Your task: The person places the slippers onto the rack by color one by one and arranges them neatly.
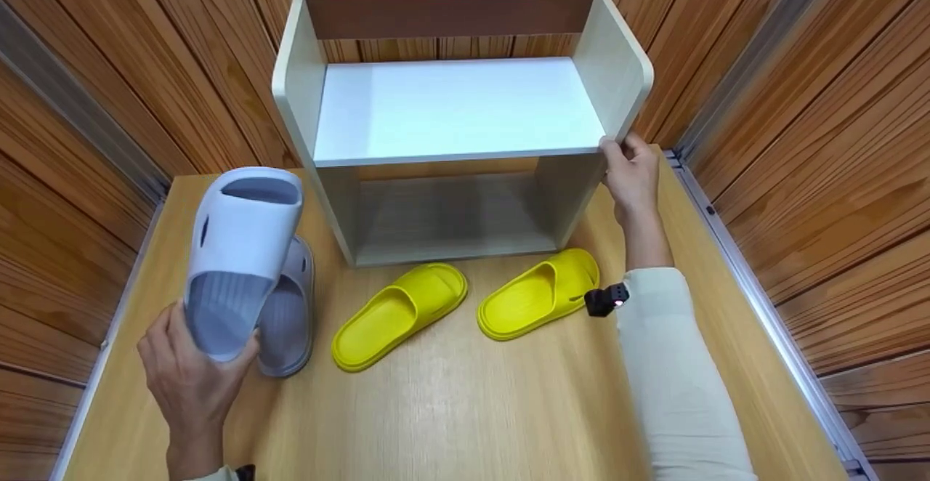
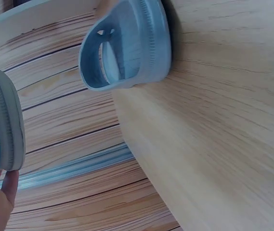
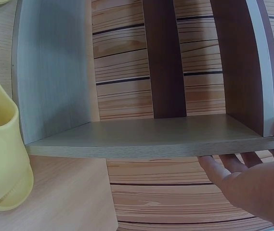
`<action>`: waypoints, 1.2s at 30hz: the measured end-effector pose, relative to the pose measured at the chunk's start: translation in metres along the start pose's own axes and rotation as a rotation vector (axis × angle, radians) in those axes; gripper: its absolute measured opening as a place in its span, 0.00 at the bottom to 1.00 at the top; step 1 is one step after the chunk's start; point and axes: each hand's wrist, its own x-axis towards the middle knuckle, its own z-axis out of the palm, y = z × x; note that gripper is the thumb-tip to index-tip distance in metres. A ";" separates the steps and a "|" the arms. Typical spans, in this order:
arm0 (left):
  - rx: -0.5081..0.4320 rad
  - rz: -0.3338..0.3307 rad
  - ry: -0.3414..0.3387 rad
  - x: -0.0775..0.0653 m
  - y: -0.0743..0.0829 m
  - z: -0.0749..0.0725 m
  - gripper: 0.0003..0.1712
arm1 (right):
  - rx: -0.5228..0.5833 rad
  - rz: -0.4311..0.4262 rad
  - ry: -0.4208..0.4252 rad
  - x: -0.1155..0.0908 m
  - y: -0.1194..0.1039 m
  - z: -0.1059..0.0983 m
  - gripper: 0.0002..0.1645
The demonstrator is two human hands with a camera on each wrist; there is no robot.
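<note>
My left hand point(image 1: 190, 376) grips a light grey slide slipper point(image 1: 243, 234) by its heel end and holds it up, toe pointing away. Behind and below it, the matching grey slipper point(image 1: 287, 321) stands on the wooden board; the raised one partly covers it. A two-tier shelf rack point(image 1: 458, 110) with a white upper board stands at the back. On its right side panel point(image 3: 151, 144) my right hand point(image 1: 633, 176) has a hold, the thumb at the front edge by the upper board and the fingers on the outer face.
Two yellow slippers point(image 1: 399, 317) point(image 1: 541, 296) lie on the wooden board point(image 1: 450, 423) in front of the rack. Wood-plank walls point(image 1: 835, 176) rise at the back and both sides, with metal rails point(image 1: 763, 350) along the board's edges.
</note>
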 end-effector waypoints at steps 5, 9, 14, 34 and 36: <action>-0.002 0.033 -0.006 0.005 0.006 0.001 0.55 | -0.001 -0.001 -0.006 0.000 0.000 -0.001 0.26; -0.008 0.075 -0.015 0.009 0.013 0.002 0.55 | 0.005 0.000 -0.007 -0.001 0.000 -0.001 0.27; -0.011 0.116 -0.050 0.014 0.023 0.003 0.56 | 0.034 -0.001 -0.011 -0.001 -0.002 -0.002 0.27; -0.088 0.213 -0.073 0.029 0.052 0.007 0.56 | 0.022 0.015 -0.005 -0.002 -0.001 -0.001 0.27; -0.096 0.206 -0.091 0.029 0.056 0.007 0.56 | 0.007 0.002 -0.002 -0.003 0.001 0.000 0.27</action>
